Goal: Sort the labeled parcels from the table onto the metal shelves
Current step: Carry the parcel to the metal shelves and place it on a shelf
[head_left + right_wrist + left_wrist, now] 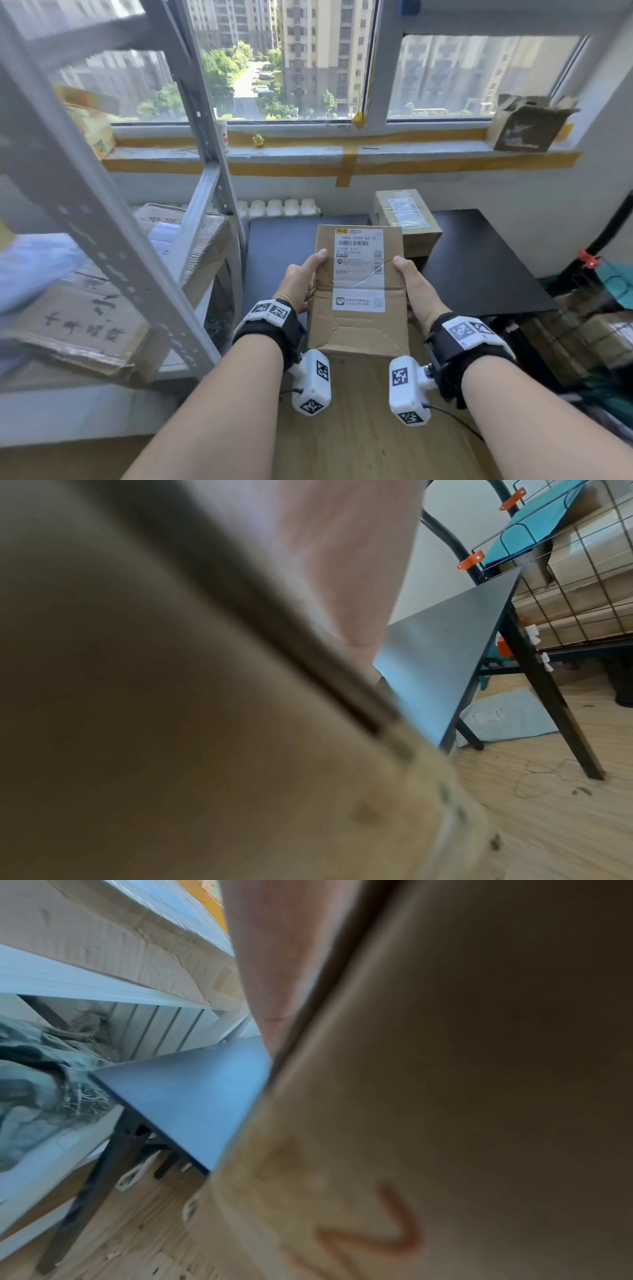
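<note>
Head cam looks forward-down over my arms at the black table [479,260]. Both wrist cams sit pressed against cardboard, sharing that table's edges [192,1096] [445,642].

Out the window [308,58] at twelve o'clock stand tall apartment blocks, with trees and a road between them. Yellow tape [342,164] runs along the sill below it. On the sill, toward eleven o'clock, sits a small yellow toy [258,140], just beside a white paper cup [224,135]. At one o'clock on the sill rests a torn cardboard box [529,125]. At ten o'clock leans a yellowish paper bag [92,126]. Under the sill a white radiator [281,208] lines the wall. At three o'clock a wire rack [578,569] holds something teal [544,526]. The wooden floor [359,428] spreads underfoot, with a grey mailer bag [507,718] lying on it.
</note>
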Tool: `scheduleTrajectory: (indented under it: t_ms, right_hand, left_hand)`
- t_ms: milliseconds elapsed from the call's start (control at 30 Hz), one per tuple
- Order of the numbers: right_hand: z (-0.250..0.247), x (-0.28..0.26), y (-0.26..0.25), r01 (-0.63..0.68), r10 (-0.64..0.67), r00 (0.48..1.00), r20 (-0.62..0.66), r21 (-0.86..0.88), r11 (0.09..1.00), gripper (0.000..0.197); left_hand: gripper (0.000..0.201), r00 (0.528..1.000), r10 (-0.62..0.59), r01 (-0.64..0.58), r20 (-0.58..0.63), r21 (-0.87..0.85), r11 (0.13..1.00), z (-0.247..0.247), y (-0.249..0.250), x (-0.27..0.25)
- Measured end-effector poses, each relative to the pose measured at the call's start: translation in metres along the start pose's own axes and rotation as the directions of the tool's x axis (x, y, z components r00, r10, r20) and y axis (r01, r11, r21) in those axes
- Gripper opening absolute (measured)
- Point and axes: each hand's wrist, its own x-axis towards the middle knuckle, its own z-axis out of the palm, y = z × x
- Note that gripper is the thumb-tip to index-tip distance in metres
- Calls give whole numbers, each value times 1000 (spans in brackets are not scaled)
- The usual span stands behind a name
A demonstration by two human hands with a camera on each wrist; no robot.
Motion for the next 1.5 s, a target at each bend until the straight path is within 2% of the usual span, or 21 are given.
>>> scheduleTrajectory:
  t_ms: [133, 300, 467, 500, 600, 667, 800, 867, 967, 1033, 1067, 1100, 1167, 1233, 1300, 1400, 1500]
  right_hand:
    - [5, -38, 22, 2, -1, 998, 57, -7, 1000, 45]
    - [18, -85, 46, -3, 4, 990, 144, -5, 1000, 36]
    - [55, -135, 48, 2, 6, 967, 254, -30, 1000, 37]
    - [65, -142, 46, 5, 2, 964, 267, -25, 1000, 37]
    - [97, -166, 39, 25, -13, 955, 297, -36, 999, 35]
    - [123, -181, 36, 45, -27, 941, 338, -45, 998, 36]
    - [187, -225, 23, 58, -25, 909, 417, -65, 996, 49]
    - [222, -247, 17, 98, -58, 899, 434, -69, 993, 42]
    - [281, -279, 9, 162, -117, 881, 459, -59, 985, 34]
    - [323, -304, 3, 198, -145, 868, 474, -63, 978, 39]
    - [344, -317, 1, 217, -162, 862, 481, -61, 974, 42]
    - [365, -329, -2, 231, -175, 856, 486, -57, 971, 43]
    - [404, -349, -10, 255, -199, 845, 497, -47, 966, 44]
    - [439, -367, -21, 287, -221, 835, 504, -55, 957, 51]
    - [471, -382, -33, 305, -239, 832, 501, -52, 951, 57]
    - [515, -409, -57, 321, -267, 798, 540, -6, 947, 57]
    - [556, -433, -84, 353, -296, 726, 621, 33, 935, 46]
  left_hand:
    - [48, 996, 10, -6, -84, 53, 999, -11, -27, -45]
    - [61, 988, -10, 18, -155, 54, 998, -35, -59, -105]
    - [102, 951, -57, 57, -303, -10, 998, -79, -73, -157]
    - [98, 947, -38, 29, -319, -33, 999, -89, -72, -168]
    - [63, 936, 61, -87, -348, -61, 994, -120, -62, -205]
    - [60, 920, 104, -131, -379, -45, 990, -147, -56, -224]
    - [96, 876, 126, -196, -465, -105, 975, -214, -55, -251]
    - [107, 861, 125, -204, -494, -111, 973, -250, -50, -273]
    - [88, 838, 167, -260, -520, -111, 959, -311, -41, -309]
    - [106, 831, 145, -230, -537, -94, 969, -357, -35, -331]
    - [104, 831, 158, -235, -533, -80, 969, -379, -30, -345]
    - [86, 835, 169, -232, -524, -56, 971, -400, -25, -357]
    - [46, 884, 183, -225, -430, -48, 973, -430, -15, -393]
    - [37, 940, 166, -191, -299, -56, 980, -464, -10, -415]
    - [31, 957, 165, -187, -238, -70, 980, -499, -2, -433]
    - [28, 936, 220, -260, -276, -117, 958, -546, 22, -457]
    - [28, 900, 314, -361, -304, -112, 926, -587, 52, -476]
